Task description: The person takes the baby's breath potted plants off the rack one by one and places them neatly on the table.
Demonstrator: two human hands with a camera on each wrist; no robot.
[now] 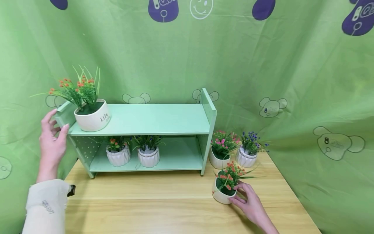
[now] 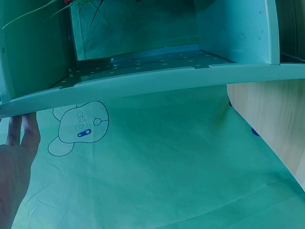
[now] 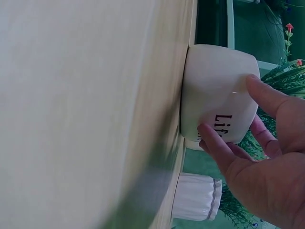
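Note:
My right hand (image 1: 249,203) holds a white oval pot with an orange-flowered artificial plant (image 1: 224,195) by its side, on the wooden table. Thumb and fingers spread over the pot's wall (image 3: 219,86), beside its "Life" lettering. At the upper left, my left hand (image 1: 54,143) touches the outer side of the left panel of a light green two-tier shelf (image 1: 155,118). Two straight fingers (image 2: 29,133) meet that panel's edge in the left wrist view. Just beside this hand, a larger "Life" pot with orange flowers (image 1: 93,120) stands on the top tier.
On the lower tier are a ribbed white pot with orange flowers (image 1: 118,156) and another with dark blue flowers (image 1: 149,158). Right of the shelf stand a pink-flowered pot (image 1: 218,161) and a blue-flowered pot (image 1: 246,159). A green patterned cloth (image 1: 292,65) hangs behind the table (image 1: 152,201).

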